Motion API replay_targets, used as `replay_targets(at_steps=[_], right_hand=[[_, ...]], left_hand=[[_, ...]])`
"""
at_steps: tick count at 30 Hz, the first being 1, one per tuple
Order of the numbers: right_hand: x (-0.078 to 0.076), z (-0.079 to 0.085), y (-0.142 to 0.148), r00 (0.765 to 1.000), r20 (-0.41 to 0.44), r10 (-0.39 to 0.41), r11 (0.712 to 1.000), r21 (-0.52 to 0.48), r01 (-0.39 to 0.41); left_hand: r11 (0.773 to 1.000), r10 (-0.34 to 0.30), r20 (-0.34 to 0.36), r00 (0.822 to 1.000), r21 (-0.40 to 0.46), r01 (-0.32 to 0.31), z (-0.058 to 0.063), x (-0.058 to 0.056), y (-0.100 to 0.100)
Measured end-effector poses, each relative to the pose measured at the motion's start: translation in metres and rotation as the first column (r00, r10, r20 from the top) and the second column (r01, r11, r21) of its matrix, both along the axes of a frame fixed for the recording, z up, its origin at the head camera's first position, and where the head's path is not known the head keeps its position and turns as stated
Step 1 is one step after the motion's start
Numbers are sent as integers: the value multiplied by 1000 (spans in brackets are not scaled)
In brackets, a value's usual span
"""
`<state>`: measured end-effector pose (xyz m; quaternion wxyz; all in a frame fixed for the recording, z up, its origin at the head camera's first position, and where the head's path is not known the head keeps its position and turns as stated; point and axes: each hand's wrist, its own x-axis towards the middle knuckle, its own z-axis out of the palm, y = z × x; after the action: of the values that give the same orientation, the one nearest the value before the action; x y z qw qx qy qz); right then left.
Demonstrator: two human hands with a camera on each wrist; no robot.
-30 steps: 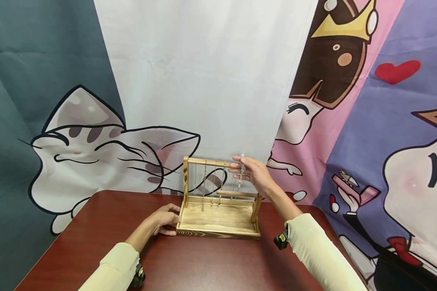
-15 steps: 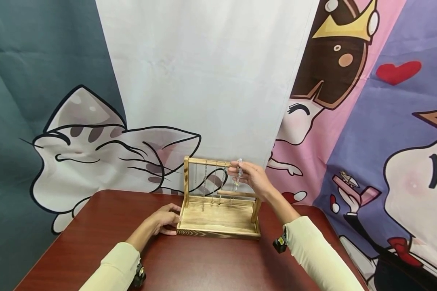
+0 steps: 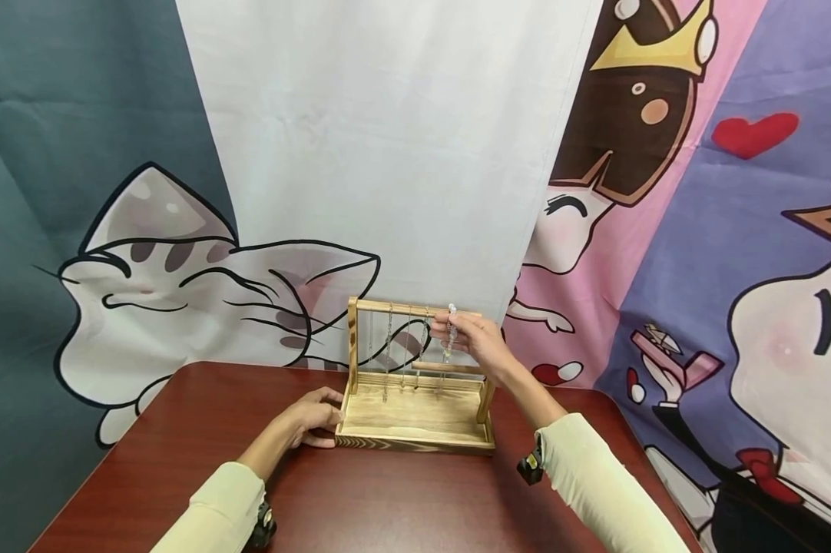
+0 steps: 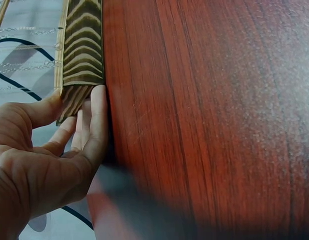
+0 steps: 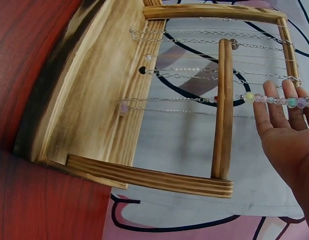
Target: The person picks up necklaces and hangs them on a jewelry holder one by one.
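Note:
A wooden jewelry stand (image 3: 415,421) with a shallow tray, a long top bar and a shorter lower bar sits on the table. My left hand (image 3: 310,417) grips the tray's left end, thumb at the upper edge and fingers low against it, as the left wrist view shows. At the top bar's right part, my right hand (image 3: 483,342) holds a necklace of pastel beads (image 5: 291,103), which runs across the fingers. Its silver chain (image 5: 167,100) hangs past the lower bar (image 5: 224,107) towards the tray, with a pale purple pendant (image 5: 123,107) at the bottom.
Several silver chain necklaces (image 3: 389,338) hang from the top bar (image 3: 381,306), left of the right hand. The reddish-brown table (image 3: 388,507) extends in front of the stand. A cartoon-printed cloth (image 3: 415,153) hangs close behind it.
My right hand has shifted left and slightly down with the beaded necklace, and the strand now overlaps the top bar's right part. The left hand and the stand have stayed in place.

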<state>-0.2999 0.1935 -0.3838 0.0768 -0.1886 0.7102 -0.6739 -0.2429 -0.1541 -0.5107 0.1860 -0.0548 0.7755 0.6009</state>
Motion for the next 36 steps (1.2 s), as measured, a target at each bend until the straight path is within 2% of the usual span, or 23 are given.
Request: replay_targets(at_steps=[9,28,36], right_hand=[[0,-8,-1,999,-5,-36,996,77,36],[8,-23,-4,993,52,-104,992,74,100],[14,-26,7,980,20,-199,968,158,194]], left_hand=[[1000,5,2,1000,6,-5,2,1,1],[1000,-17,15,1000,19,17,4,-1,-4],[999,-32,8,999,25,32,4,0,-3]])
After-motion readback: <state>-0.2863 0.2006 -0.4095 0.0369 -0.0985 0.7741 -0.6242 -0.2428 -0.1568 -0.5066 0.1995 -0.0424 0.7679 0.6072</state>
